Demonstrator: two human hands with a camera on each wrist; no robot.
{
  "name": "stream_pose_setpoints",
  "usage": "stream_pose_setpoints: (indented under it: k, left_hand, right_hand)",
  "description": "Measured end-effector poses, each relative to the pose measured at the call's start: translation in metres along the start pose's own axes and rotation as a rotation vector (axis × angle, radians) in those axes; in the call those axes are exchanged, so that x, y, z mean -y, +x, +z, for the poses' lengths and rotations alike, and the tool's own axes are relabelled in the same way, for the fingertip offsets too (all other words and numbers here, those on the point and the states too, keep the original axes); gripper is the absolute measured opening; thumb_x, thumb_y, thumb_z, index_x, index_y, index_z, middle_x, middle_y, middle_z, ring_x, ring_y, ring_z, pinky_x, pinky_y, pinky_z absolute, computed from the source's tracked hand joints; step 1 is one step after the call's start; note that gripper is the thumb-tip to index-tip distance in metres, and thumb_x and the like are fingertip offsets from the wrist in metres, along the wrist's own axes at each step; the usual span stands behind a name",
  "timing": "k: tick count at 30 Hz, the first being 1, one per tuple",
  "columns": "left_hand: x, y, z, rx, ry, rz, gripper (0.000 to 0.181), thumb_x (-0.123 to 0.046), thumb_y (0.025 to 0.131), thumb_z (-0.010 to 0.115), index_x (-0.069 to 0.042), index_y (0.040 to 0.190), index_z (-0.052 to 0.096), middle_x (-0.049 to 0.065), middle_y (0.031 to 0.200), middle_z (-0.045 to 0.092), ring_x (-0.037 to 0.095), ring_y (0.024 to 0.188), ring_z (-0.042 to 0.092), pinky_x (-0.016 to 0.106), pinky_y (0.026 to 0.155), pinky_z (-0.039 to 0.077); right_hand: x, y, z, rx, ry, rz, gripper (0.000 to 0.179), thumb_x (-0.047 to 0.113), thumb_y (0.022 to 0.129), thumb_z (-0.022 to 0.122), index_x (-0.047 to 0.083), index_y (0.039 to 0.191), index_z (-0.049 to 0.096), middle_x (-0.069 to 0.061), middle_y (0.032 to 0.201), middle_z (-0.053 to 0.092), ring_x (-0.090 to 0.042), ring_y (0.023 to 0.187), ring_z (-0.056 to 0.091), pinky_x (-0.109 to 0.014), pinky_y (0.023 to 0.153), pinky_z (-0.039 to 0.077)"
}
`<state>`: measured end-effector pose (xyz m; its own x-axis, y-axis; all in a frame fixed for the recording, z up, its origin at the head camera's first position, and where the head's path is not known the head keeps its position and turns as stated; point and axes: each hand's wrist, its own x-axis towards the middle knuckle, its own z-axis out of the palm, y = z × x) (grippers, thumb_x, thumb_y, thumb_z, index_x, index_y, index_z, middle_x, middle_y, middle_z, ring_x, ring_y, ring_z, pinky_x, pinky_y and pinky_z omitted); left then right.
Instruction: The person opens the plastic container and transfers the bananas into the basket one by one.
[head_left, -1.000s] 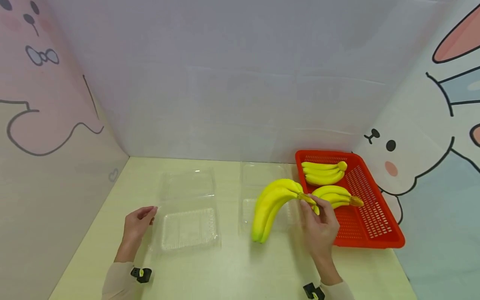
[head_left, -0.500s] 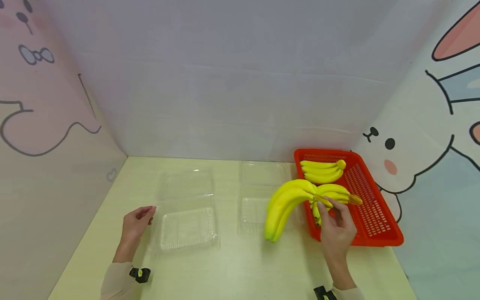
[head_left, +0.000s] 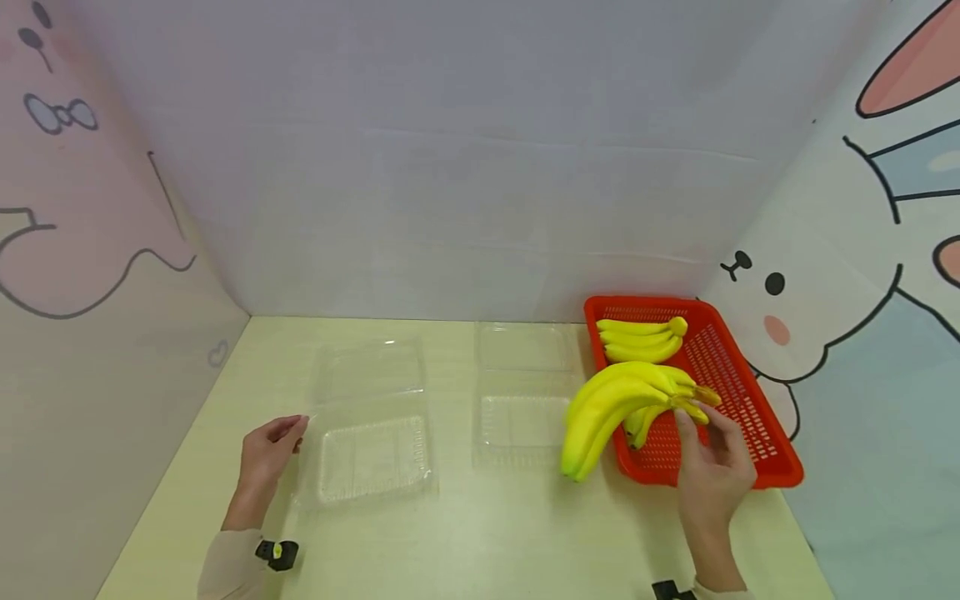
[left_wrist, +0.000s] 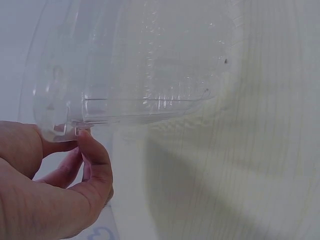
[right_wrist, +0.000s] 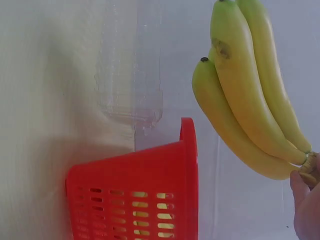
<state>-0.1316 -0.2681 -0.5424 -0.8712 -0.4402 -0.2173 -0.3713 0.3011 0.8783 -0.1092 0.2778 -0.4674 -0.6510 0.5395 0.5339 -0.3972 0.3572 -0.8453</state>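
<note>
My left hand (head_left: 268,454) pinches the corner of an opened clear plastic clamshell box (head_left: 373,458) at the left of the table. In the left wrist view, thumb and finger (left_wrist: 95,155) meet on the edge of the clear box (left_wrist: 120,75). My right hand (head_left: 716,475) holds a bunch of bananas (head_left: 607,417) by its stem, raised over the left side of the red basket (head_left: 742,408). The right wrist view shows the bananas (right_wrist: 245,100) hanging out from the fingertips, above the rim of the basket (right_wrist: 135,165); one banana has a brown spot.
A second opened clamshell box (head_left: 525,417) lies between the first one and the basket. More bananas (head_left: 637,342) lie inside the basket, partly hidden by the held bunch. Printed fabric walls (head_left: 480,208) stand behind and at both sides of the table.
My right hand has carried the banana bunch to the right, from above the second clear box to over the basket's left edge. The left hand has stayed at its box.
</note>
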Motion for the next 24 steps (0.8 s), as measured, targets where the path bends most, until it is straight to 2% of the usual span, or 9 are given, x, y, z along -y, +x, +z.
stream_pose_setpoints:
  k: [4,8,9,12,15,17,19,22,24]
  left_hand:
    - [0.000,0.001,0.000,-0.006,-0.003,-0.001,0.039,-0.022,0.102,0.066,0.009,0.124,0.065,0.008,0.091,0.069,0.012,0.076,0.061,0.019,0.064,0.053]
    - [0.000,0.000,0.000,-0.009,-0.011,0.001,0.038,-0.021,0.102,0.066,0.010,0.124,0.065,0.008,0.090,0.069,0.012,0.075,0.061,0.019,0.063,0.053]
    - [0.000,0.000,0.000,-0.008,-0.011,0.000,0.038,-0.021,0.102,0.066,0.010,0.124,0.065,0.007,0.090,0.069,0.012,0.074,0.061,0.019,0.063,0.053]
    - [0.000,0.000,-0.001,-0.011,-0.004,-0.002,0.038,-0.022,0.102,0.066,0.010,0.124,0.065,0.008,0.090,0.069,0.012,0.074,0.061,0.018,0.062,0.052]
    - [-0.001,-0.001,-0.001,-0.014,0.006,-0.001,0.039,-0.023,0.102,0.066,0.009,0.124,0.065,0.010,0.092,0.069,0.012,0.075,0.060,0.018,0.062,0.052]
    - [-0.001,-0.001,-0.001,-0.015,0.014,-0.001,0.039,-0.023,0.103,0.066,0.009,0.124,0.065,0.011,0.093,0.069,0.012,0.075,0.060,0.017,0.062,0.052]
    - [-0.002,-0.002,-0.001,-0.015,0.020,-0.002,0.038,-0.023,0.103,0.065,0.009,0.124,0.065,0.011,0.093,0.069,0.012,0.075,0.061,0.018,0.062,0.051]
    - [-0.003,-0.004,-0.002,-0.016,0.024,-0.003,0.039,-0.023,0.103,0.065,0.009,0.124,0.065,0.011,0.093,0.069,0.013,0.076,0.061,0.018,0.063,0.051]
    - [-0.004,-0.005,-0.002,-0.018,0.025,-0.002,0.039,-0.023,0.103,0.065,0.009,0.124,0.065,0.010,0.092,0.069,0.014,0.076,0.061,0.018,0.063,0.051]
  right_hand:
    - [0.000,0.004,-0.008,-0.032,0.105,0.009,0.029,-0.016,0.087,0.071,-0.016,0.115,0.066,-0.012,0.111,0.072,-0.019,0.102,0.067,-0.018,0.089,0.054]
    - [-0.003,0.008,-0.015,-0.064,0.190,0.016,0.030,-0.018,0.087,0.071,-0.019,0.115,0.064,-0.013,0.110,0.070,-0.021,0.101,0.066,-0.018,0.089,0.055]
    - [-0.004,0.009,-0.017,-0.073,0.163,0.022,0.029,-0.016,0.087,0.071,-0.018,0.116,0.065,-0.011,0.110,0.071,-0.020,0.102,0.066,-0.018,0.089,0.054]
    - [-0.008,0.012,-0.022,-0.102,0.201,0.027,0.030,-0.015,0.086,0.072,-0.019,0.115,0.064,-0.014,0.109,0.070,-0.021,0.099,0.064,-0.018,0.088,0.054]
    - [-0.012,0.015,-0.027,-0.116,0.174,-0.001,0.030,-0.013,0.087,0.073,-0.019,0.115,0.065,-0.014,0.108,0.071,-0.021,0.097,0.065,-0.019,0.087,0.055]
    - [-0.014,0.017,-0.030,-0.127,0.213,-0.016,0.030,-0.014,0.086,0.074,-0.021,0.114,0.064,-0.015,0.107,0.070,-0.021,0.096,0.065,-0.019,0.086,0.055]
    - [-0.017,0.018,-0.032,-0.145,0.206,-0.019,0.030,-0.013,0.086,0.074,-0.021,0.113,0.065,-0.014,0.105,0.071,-0.020,0.094,0.065,-0.019,0.084,0.055]
    - [-0.019,0.020,-0.036,-0.185,0.246,0.030,0.030,-0.013,0.086,0.075,-0.021,0.112,0.065,-0.013,0.103,0.071,-0.020,0.093,0.064,-0.018,0.083,0.055]
    - [-0.019,0.021,-0.039,-0.211,0.211,0.073,0.029,-0.012,0.086,0.075,-0.020,0.112,0.066,-0.011,0.103,0.071,-0.020,0.094,0.063,-0.017,0.083,0.055]
